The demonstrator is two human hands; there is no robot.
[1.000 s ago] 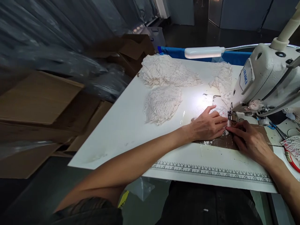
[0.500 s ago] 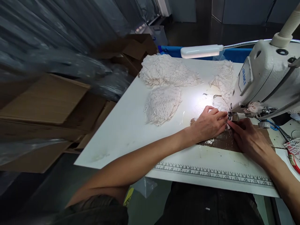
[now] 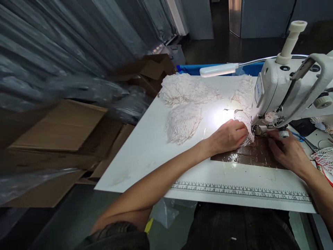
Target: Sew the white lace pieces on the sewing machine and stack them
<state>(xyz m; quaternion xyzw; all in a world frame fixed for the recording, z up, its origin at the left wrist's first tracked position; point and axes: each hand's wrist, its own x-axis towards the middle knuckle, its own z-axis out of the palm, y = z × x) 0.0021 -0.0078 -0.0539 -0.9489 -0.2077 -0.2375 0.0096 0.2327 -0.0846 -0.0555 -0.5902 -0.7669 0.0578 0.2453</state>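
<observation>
My left hand point(image 3: 230, 136) is closed on the edge of a white lace piece point(image 3: 248, 137) lying beside the needle and presser foot point(image 3: 256, 130) of a white sewing machine point(image 3: 272, 81). Its fingers are curled down, and the lace shows past the knuckles. To the right of the presser foot, my right hand point(image 3: 290, 151) rests low over the brown plate point(image 3: 249, 152). Its thumb and forefinger stretch left and lie apart, with no cloth visible between them. The machine's knob point(image 3: 283, 133) hides part of the other fingers.
Two heaps of lace, a larger one point(image 3: 186, 88) and a smaller one point(image 3: 183, 123), lie on the white table point(image 3: 145, 152). More lace point(image 3: 243, 92) lies behind the needle. A lamp point(image 3: 219, 69) hangs over the back edge. Scissors point(image 3: 310, 144) lie at right, cardboard boxes point(image 3: 57, 125) at left.
My right hand has moved away from the needle to the right. My left hand has curled its fingers in over the lace. The camera view has shifted.
</observation>
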